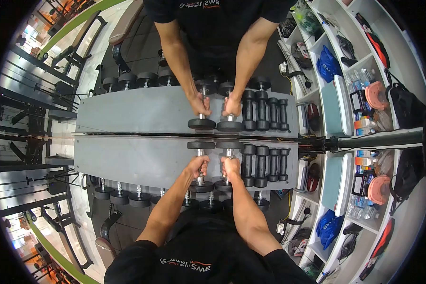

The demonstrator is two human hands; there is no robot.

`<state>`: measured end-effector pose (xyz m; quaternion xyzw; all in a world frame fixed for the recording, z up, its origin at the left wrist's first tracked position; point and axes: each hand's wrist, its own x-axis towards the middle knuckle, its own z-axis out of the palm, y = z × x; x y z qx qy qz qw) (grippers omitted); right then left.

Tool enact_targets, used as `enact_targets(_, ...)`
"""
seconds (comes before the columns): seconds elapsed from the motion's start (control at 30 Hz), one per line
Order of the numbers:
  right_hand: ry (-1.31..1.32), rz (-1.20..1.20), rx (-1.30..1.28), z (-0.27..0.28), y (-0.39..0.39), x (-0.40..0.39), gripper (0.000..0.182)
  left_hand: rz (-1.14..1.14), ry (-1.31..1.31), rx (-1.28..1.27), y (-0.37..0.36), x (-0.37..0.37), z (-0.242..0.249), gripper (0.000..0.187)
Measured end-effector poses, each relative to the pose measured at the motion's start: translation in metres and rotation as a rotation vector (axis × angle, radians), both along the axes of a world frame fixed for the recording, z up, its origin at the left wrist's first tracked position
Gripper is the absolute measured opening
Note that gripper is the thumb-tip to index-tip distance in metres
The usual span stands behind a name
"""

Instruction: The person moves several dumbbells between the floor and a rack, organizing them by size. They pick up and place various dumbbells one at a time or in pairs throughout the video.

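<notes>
My left hand [198, 167] is wrapped round the chrome handle of a dumbbell with round black heads [201, 145]. Just to its right, my right hand [230, 167] grips the handle of a second, matching dumbbell [229, 146]. Both dumbbells lie side by side across a grey rack top [128, 161], far heads close to the mirror edge. Fingers partly cover the two handles. Beside my right hand stands a row of smaller all-black dumbbells [261, 165].
A mirror behind the rack repeats my arms and the weights in the upper half. More round-headed dumbbells [138, 199] hang along the near lower tier. White shelving [317, 208] with a blue bag [327, 228] stands right; gym machines [26, 184] and a bench [105, 248] are left.
</notes>
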<state>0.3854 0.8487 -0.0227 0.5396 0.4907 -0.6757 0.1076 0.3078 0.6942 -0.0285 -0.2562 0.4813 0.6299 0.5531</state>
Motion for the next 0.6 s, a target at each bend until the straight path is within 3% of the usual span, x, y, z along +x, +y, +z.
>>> enact_targets(0.27,-0.002,0.006,-0.014,0.001,0.001,-0.001,0.025,0.021,-0.041,0.034,-0.004,-0.006,-0.012,0.028)
enact_targets(0.3,-0.001,0.009,-0.023,0.031,-0.001,-0.008,0.025,0.016,-0.041,0.018,-0.003,-0.005,-0.011,0.028)
enact_targets(0.6,-0.005,0.02,-0.026,0.022,-0.001,-0.006,0.024,0.008,0.044,-0.085,0.006,0.002,-0.002,0.028)
